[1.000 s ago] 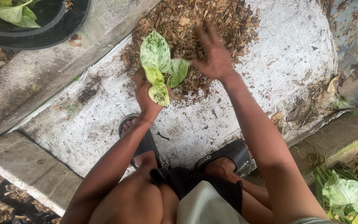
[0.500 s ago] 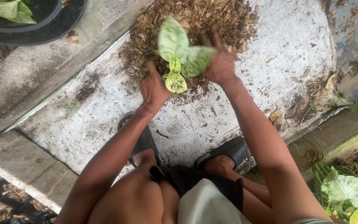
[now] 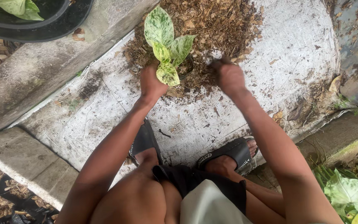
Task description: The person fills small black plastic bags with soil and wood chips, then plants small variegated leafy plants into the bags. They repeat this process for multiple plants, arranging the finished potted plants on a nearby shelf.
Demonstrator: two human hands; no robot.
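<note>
Two hands down in the brown mulch pile (image 3: 224, 25): our left hand (image 3: 152, 83) is curled around the base of the variegated plant (image 3: 166, 49), keeping it upright. Our right hand (image 3: 228, 76) sits just beside, fingers bunched over mulch; can't tell what it's gripping.

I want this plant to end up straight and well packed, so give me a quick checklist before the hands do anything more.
1. Left hand at the plant's base: ok, it touches it.
2. Variegated plant upright: ok, leaves point up.
3. Small dark pot visible under the leaves: cannot tell, mostly hidden.
4. Right hand on the bark mix: ok, fingers rest in it.
5. Mix kept on the white sheet: ok.
6. Sandals clear of the mix: ok.
</note>
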